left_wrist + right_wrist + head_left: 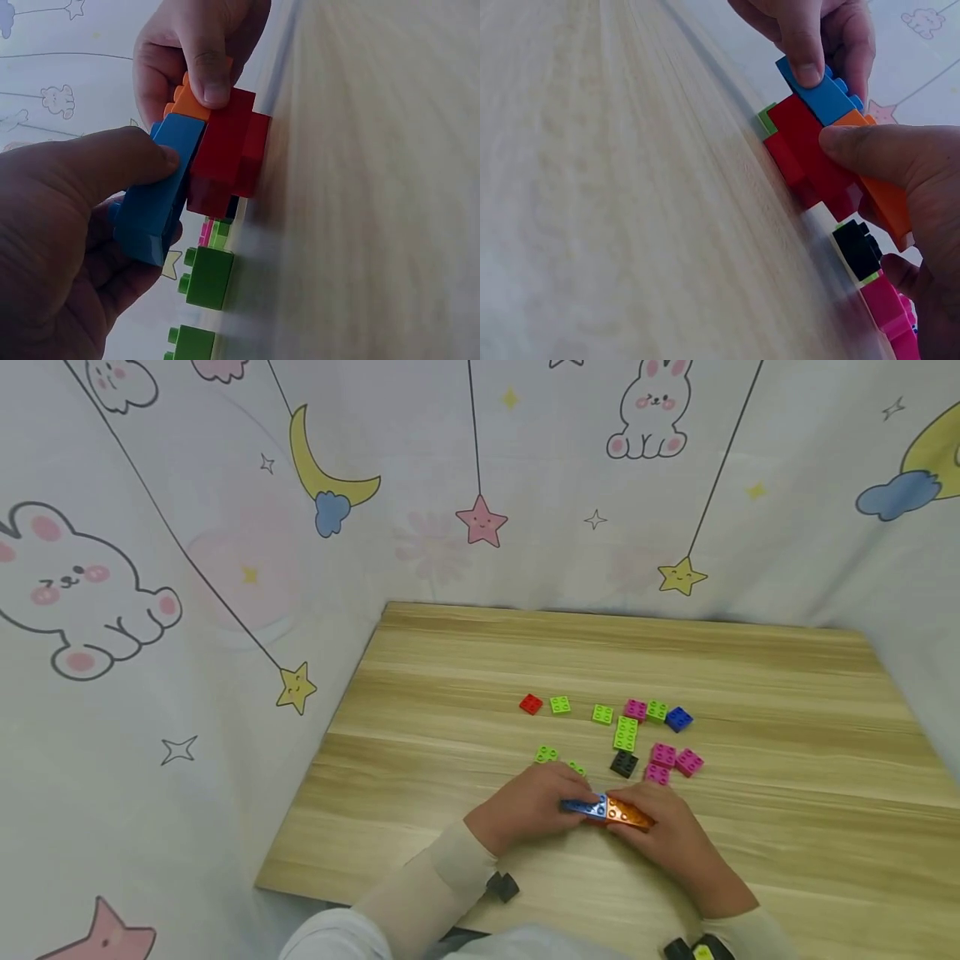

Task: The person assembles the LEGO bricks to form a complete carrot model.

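Low over the wooden table (420, 710), my left hand (528, 806) pinches a long blue toy brick (161, 180) between thumb and fingers. My right hand (667, 831) grips an orange toy brick (628, 814), its thumb also at the red brick below. Blue and orange lie end to end along the top of stacked red bricks (221, 150). In the left wrist view, a thin dark gap shows between the blue brick and the red one, and the blue end reaches out past the red. A lower red brick (255, 154) is close to the tabletop.
Beyond the hands lie several loose bricks: a red one (531, 704), lime green ones (560, 705), a black one (624, 764), pink ones (688, 762) and a dark blue one (678, 719). A printed white curtain (555, 568) borders the table's back and sides.
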`<state>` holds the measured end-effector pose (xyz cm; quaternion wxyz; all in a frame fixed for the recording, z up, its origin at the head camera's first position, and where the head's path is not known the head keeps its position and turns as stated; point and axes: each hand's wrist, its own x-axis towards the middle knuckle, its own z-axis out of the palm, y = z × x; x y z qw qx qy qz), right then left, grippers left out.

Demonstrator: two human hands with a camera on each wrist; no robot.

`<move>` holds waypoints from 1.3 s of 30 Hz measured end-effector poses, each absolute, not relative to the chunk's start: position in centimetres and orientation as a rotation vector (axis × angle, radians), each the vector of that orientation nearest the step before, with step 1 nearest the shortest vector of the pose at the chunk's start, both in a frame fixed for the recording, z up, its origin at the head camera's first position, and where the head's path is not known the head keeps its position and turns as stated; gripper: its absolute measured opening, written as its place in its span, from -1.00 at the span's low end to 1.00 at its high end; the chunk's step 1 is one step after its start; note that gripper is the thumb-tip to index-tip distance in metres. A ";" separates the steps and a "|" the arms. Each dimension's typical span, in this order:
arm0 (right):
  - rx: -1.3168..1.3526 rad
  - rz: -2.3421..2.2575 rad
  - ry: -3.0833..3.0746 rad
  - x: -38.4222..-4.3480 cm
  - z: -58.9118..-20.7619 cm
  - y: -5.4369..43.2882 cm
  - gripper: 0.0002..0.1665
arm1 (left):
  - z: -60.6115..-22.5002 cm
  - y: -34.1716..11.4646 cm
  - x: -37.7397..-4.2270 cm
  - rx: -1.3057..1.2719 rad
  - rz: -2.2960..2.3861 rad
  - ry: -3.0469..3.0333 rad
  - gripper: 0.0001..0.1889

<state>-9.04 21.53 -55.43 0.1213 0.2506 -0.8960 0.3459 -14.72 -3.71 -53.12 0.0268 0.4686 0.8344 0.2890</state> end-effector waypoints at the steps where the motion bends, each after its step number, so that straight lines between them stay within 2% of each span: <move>1: 0.730 1.009 -2.614 -9.1 -55.4 21.5 -0.48 | -52.9 -3.6 -14.8 1.445 0.864 2.585 -0.72; 12: 0.734 1.021 -2.590 -9.1 -56.0 21.4 -0.49 | -52.6 -3.4 -14.7 1.415 0.846 2.579 -0.77; 20: 0.795 1.055 -2.499 -9.6 -56.1 21.2 -0.45 | -53.2 -2.8 -14.4 1.355 0.947 2.589 -0.66; 25: 0.527 1.021 -2.401 -11.2 -56.0 24.8 -0.57 | -53.4 -2.9 -14.6 1.364 0.968 2.619 -0.72; 29: 0.250 0.911 -2.540 -12.6 -56.1 28.2 -0.47 | -53.8 -3.1 -14.7 1.377 0.990 2.622 -0.72; 32: 0.189 0.822 -2.689 -13.2 -56.5 29.6 -0.39 | -53.9 -3.2 -14.8 1.376 0.999 2.615 -0.72; 39: 0.155 0.791 -2.611 -12.4 -55.6 29.1 -0.49 | -54.2 -3.1 -15.0 1.344 1.033 2.573 -0.73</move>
